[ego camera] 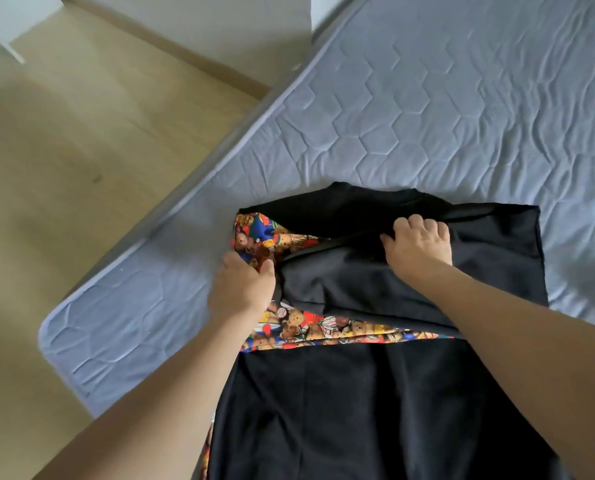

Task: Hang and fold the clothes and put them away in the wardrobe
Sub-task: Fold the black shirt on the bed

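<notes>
A black shirt (375,289) with a teddy-bear print is spread on the bed (427,116). Its fold at 1 o'clock is gripped by the right hand (419,244); its edge at 10 o'clock is pinched by the left hand (242,285).

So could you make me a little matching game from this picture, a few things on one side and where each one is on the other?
Things:
1. left hand
2. right hand
3. black garment
4. wooden floor

Places:
A. beside the mattress
B. spread on the mattress
C. on the bear-print fabric
D. gripping a black fold

Pairs: 1-C, 2-D, 3-B, 4-A
</notes>
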The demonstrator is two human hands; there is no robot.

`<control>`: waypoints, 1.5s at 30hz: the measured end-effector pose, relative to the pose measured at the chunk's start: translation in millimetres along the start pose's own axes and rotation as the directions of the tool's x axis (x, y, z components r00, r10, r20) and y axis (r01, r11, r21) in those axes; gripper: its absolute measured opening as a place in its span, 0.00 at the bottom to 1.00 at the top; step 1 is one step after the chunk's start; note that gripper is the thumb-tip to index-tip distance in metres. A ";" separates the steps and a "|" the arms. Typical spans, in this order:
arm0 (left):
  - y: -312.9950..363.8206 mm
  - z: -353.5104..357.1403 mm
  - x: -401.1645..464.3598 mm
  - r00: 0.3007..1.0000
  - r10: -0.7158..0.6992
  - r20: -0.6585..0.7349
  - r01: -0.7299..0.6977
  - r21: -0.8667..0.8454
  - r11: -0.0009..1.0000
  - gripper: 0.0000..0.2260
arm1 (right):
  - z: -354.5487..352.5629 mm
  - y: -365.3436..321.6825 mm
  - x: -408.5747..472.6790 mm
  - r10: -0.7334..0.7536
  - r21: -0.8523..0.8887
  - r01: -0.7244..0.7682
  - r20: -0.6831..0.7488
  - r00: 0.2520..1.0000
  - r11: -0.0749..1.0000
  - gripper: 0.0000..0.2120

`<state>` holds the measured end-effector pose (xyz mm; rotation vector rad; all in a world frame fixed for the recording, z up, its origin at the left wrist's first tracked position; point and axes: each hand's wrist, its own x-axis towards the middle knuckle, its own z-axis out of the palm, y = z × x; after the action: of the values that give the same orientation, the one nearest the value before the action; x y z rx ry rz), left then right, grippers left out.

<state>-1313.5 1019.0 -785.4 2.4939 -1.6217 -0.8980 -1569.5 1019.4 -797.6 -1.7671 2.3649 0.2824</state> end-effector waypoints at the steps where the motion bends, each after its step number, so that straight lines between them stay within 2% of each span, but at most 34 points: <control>1: 0.8 -1.1 0.3 0.998 -0.023 0.059 0.022 0.005 1.000 0.26 | 2.7 -5.1 -0.8 0.004 -0.005 -0.004 0.020 1.000 1.000 0.20; 4: 5.7 -2.4 1.2 0.974 -0.110 0.199 0.143 -0.157 0.977 0.24 | 5.3 -26.0 -3.6 -0.121 0.084 0.121 -0.004 0.993 0.989 0.20; 8: -2.2 3.3 8.4 0.920 -0.237 0.312 0.357 -0.415 0.837 0.27 | -0.8 -53.3 4.1 -0.301 0.113 0.293 0.066 0.951 0.950 0.18; 11: -8.3 6.1 4.5 0.854 -0.261 0.450 0.489 -0.522 0.699 0.33 | 0.1 -56.5 10.0 -0.323 0.104 0.312 0.111 0.940 0.944 0.16; 13: -9.9 8.9 0.6 0.820 -0.259 0.510 0.548 -0.569 0.613 0.32 | 1.6 -55.4 11.0 -0.281 0.096 0.272 0.104 0.954 0.958 0.16; 14: -10.7 8.1 0.1 0.832 -0.273 0.483 0.538 -0.582 0.610 0.29 | 3.3 -58.5 10.2 -0.255 0.092 0.247 0.088 0.963 0.965 0.16; 15: -11.5 9.3 0.6 0.869 -0.285 0.404 0.485 -0.580 0.654 0.24 | 5.7 -62.0 8.3 -0.228 0.082 0.223 0.063 0.972 0.971 0.16; 17: -12.0 9.1 1.2 0.960 -0.218 0.176 0.277 -0.496 0.823 0.13 | 11.1 -70.5 4.3 -0.174 0.065 0.172 0.023 0.985 0.983 0.16; 19: -8.1 5.1 -4.5 0.997 -0.070 0.041 0.080 -0.366 0.927 0.15 | 16.8 -77.3 1.9 -0.112 0.083 0.111 0.008 0.994 0.990 0.16; 21: -4.8 3.0 -13.4 0.996 0.085 -0.034 -0.091 -0.358 0.929 0.10 | 21.2 -81.3 0.7 -0.060 0.120 0.057 0.018 0.998 0.991 0.16; 23: -3.2 0.7 -18.1 0.983 0.172 -0.071 -0.186 -0.380 0.906 0.09 | 23.7 -82.2 1.1 -0.041 0.140 0.036 0.033 0.999 0.990 0.16; 25: -4.9 -3.0 -11.0 0.979 0.143 -0.142 -0.188 -0.392 0.900 0.08 | 25.0 -81.6 2.2 -0.033 0.145 0.031 0.013 0.999 0.989 0.16; 27: -8.1 -8.1 2.0 0.980 0.029 -0.196 -0.113 -0.435 0.893 0.10 | 25.6 -82.6 2.0 -0.016 0.156 0.023 -0.042 0.999 0.988 0.16; 29: -7.2 -12.6 11.0 0.983 -0.033 -0.179 -0.071 -0.542 0.838 0.12 | 28.6 -85.6 1.8 -0.012 0.137 0.025 -0.097 0.995 0.990 0.16; 32: -5.8 -14.3 10.2 0.998 -0.035 -0.048 -0.003 -0.623 0.783 0.15 | 34.2 -89.1 -5.4 0.017 0.160 0.020 -0.230 0.973 0.987 0.14; 34: -11.9 -8.8 10.6 0.996 -0.032 0.080 0.074 -0.597 0.799 0.19 | 37.6 -85.0 -19.7 -0.004 0.166 0.068 -0.360 0.933 0.984 0.17; 36: -21.8 -6.9 7.1 0.980 -0.039 0.196 0.136 -0.512 0.848 0.29 | 46.0 -77.7 -44.9 -0.091 0.143 0.163 -0.410 0.907 0.976 0.21; 38: -31.0 -4.7 1.9 0.952 -0.034 0.306 0.186 -0.485 0.854 0.40 | 60.7 -71.7 -72.2 -0.192 0.097 0.240 -0.356 0.914 0.966 0.25; 39: -34.0 -3.3 -1.6 0.938 -0.022 0.346 0.195 -0.474 0.859 0.41 | 66.8 -70.1 -84.2 -0.230 0.072 0.257 -0.267 0.936 0.964 0.29; 42: -36.5 -2.5 -8.6 0.925 0.026 0.378 0.098 -0.305 0.947 0.33 | 85.6 -73.6 -101.1 -0.289 -0.022 0.289 -0.025 0.957 0.957 0.36; 45: -25.7 -4.0 -4.5 0.950 0.122 0.287 -0.071 -0.180 0.981 0.25 | 83.7 -79.2 -103.3 -0.221 -0.013 0.223 0.080 0.972 0.975 0.32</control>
<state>-1291.6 1033.5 -788.5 2.2306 -1.6473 -1.3883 -1462.3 1114.5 -856.1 -1.9704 2.0951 0.3389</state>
